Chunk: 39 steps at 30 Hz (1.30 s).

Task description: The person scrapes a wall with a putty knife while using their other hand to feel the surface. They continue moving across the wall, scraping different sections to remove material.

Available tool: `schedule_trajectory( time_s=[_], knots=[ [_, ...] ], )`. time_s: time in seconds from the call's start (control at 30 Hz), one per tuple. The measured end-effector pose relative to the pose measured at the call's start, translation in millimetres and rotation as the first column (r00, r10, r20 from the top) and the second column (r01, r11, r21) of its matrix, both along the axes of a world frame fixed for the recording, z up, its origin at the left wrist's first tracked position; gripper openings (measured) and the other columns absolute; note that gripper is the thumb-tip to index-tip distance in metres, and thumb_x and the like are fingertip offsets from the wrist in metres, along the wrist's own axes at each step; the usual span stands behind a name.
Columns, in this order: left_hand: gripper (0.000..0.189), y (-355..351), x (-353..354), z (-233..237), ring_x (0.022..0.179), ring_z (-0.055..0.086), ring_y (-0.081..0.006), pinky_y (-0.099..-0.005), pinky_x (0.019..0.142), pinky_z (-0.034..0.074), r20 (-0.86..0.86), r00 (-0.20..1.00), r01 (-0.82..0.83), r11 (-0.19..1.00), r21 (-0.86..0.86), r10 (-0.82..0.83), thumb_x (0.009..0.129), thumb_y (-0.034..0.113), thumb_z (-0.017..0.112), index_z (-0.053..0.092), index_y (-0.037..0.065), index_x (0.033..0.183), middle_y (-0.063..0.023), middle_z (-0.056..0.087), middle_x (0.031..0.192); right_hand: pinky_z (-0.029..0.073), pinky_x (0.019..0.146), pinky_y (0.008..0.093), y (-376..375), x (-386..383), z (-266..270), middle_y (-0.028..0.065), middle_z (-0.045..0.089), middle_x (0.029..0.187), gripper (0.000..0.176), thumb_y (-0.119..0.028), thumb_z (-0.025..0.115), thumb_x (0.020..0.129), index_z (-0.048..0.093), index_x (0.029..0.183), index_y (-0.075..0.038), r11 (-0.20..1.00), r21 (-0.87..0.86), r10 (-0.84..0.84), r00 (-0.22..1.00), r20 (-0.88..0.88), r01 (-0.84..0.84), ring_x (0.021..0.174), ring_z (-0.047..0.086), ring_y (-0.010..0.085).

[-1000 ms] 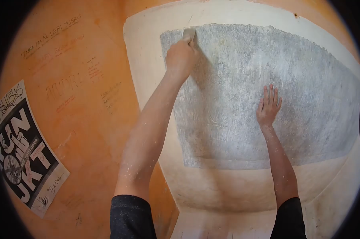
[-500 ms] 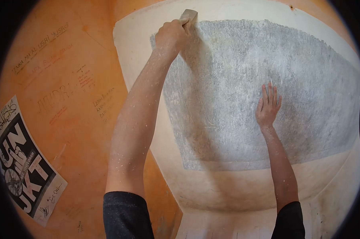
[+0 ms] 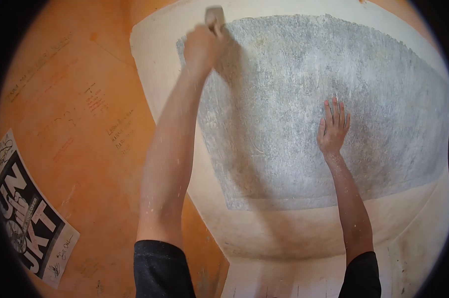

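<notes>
A person rubs a small pale block (image 3: 214, 16) against the top left corner of a grey patch (image 3: 304, 99) on a wall. The left hand (image 3: 200, 47) is raised overhead and closed in a fist around the block. The block is blurred, so its make cannot be told, though it looks like a sanding block. It sits right at the patch's upper edge, where grey meets the cream plaster surround (image 3: 155, 74).

The right hand (image 3: 332, 130) is open, with fingers spread and pointing up. It lies flat against the middle of the patch, well apart from the block and holding nothing. Pale specks dust both forearms above black sleeves.

Judging by the surface, the work is well along. Much of the patch is streaked and whitened, most of all across its centre and upper half. The lower band and the right side look darker and less worked, so the rubbing seems to have ground left there and along the edges.

To the left, the orange wall (image 3: 75, 149) carries faint handwriting (image 3: 117, 131) and a black-and-white poster (image 3: 28, 218) low down.
</notes>
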<state>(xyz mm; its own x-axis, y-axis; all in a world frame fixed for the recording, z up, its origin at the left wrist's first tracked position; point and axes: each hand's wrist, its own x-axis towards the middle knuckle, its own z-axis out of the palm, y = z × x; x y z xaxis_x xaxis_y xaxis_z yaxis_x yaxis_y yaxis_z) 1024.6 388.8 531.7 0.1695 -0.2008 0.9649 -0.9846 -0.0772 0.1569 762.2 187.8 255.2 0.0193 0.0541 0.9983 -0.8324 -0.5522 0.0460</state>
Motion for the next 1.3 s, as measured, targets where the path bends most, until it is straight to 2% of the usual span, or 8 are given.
schedule_trajectory(
  time_s=[0.17,0.43,0.57,0.7,0.87,1.03,1.23,1.3],
  knots=[
    [0.039,-3.7,-16.4,-24.0,0.093,0.067,-0.0427,-0.0469,0.084,0.054,0.016,0.998,0.063,0.994,-0.091,-0.062,0.096,0.034,0.051,0.066,0.013,0.124,-0.0238,0.069,0.097,0.013,0.119,0.0529,-1.8,-3.3,-0.5,0.0042,0.034,0.158,0.051,-0.027,0.045,0.1,0.041,0.15,-0.019,0.999,0.046,-0.019,1.0,-0.018,0.019,0.147,0.025,0.0274],
    [0.039,21.8,-78.1,-403.3,0.068,0.064,-0.0342,-0.0398,0.063,0.048,-0.438,0.884,0.28,0.935,0.216,-0.164,0.099,0.018,0.054,0.058,0.006,0.135,-0.0227,0.065,0.079,0.009,0.117,0.0609,7.5,-8.9,0.2,0.0076,0.02,0.163,0.065,-0.038,0.052,0.099,0.027,0.155,-0.018,0.986,0.164,0.025,0.994,-0.107,-0.007,0.149,0.015,0.0327],
    [0.038,6.8,-93.0,-377.9,0.072,0.066,-0.0319,-0.0375,0.066,0.049,-0.466,0.847,0.312,0.949,0.049,-0.255,0.098,0.017,0.056,0.059,0.006,0.134,-0.0235,0.066,0.083,0.005,0.115,0.0654,12.4,-14.2,3.1,0.0107,0.014,0.164,0.069,-0.04,0.053,0.098,0.025,0.156,-0.016,0.973,0.222,0.095,0.981,-0.167,-0.057,0.15,0.009,0.0362],
    [0.038,8.8,-89.6,-282.2,0.068,0.06,-0.0148,-0.0336,0.065,0.048,-0.511,0.809,0.356,0.934,0.031,-0.291,0.099,0.017,0.057,0.058,0.006,0.135,-0.0232,0.069,0.089,0.001,0.115,0.0651,21.6,-19.3,6.6,0.0108,0.012,0.164,0.07,-0.04,0.054,0.098,0.024,0.156,-0.015,0.949,0.294,0.175,0.967,-0.187,-0.115,0.151,0.004,0.0359],
    [0.038,25.2,-110.5,-371.9,0.082,0.061,-0.0101,-0.0303,0.075,0.049,-0.713,0.669,0.366,0.928,0.07,-0.21,0.098,0.015,0.059,0.059,0.006,0.134,-0.024,0.071,0.1,-0.009,0.114,0.0657,25.7,-28.4,2.1,0.0119,0.006,0.165,0.071,-0.037,0.055,0.097,0.023,0.157,-0.015,0.888,0.422,0.288,0.938,-0.195,-0.185,0.151,-0.002,0.0387],
    [0.037,27.9,-112.8,-350.1,0.098,0.062,-0.0139,-0.0306,0.086,0.049,-0.799,0.547,0.43,0.903,0.013,-0.249,0.098,0.013,0.059,0.059,0.005,0.134,-0.0237,0.067,0.12,-0.008,0.113,0.0676,31.3,-32.3,7.0,0.0115,0.003,0.165,0.072,-0.038,0.055,0.097,0.023,0.157,-0.015,0.871,0.462,0.3,0.927,-0.225,-0.169,0.15,-0.004,0.0422],
    [0.049,25.7,-108.0,-411.2,0.062,0.055,-0.0113,-0.028,0.061,0.048,-0.701,0.664,0.45,0.888,0.097,-0.26,0.1,0.017,0.056,0.044,0.001,0.145,-0.0112,0.063,0.087,-0.002,0.112,0.0718,28.7,-34.2,-1.4,0.0104,0.002,0.166,0.073,-0.039,0.056,0.094,0.025,0.157,-0.019,0.881,0.455,0.27,0.929,-0.254,-0.131,0.149,-0.003,0.044],
    [0.047,26.2,-124.7,-402.2,0.058,0.043,-0.0044,-0.0201,0.051,0.036,-0.813,0.242,0.536,0.771,-0.344,-0.53,0.103,0.02,0.052,0.043,-0.001,0.144,-0.0011,0.05,0.072,0.001,0.112,0.0729,28.3,-34.1,-3.6,0.01,0.002,0.166,0.073,-0.039,0.057,0.093,0.025,0.157,-0.02,0.878,0.461,0.277,0.922,-0.269,-0.129,0.149,-0.001,0.0441]
  ],
)
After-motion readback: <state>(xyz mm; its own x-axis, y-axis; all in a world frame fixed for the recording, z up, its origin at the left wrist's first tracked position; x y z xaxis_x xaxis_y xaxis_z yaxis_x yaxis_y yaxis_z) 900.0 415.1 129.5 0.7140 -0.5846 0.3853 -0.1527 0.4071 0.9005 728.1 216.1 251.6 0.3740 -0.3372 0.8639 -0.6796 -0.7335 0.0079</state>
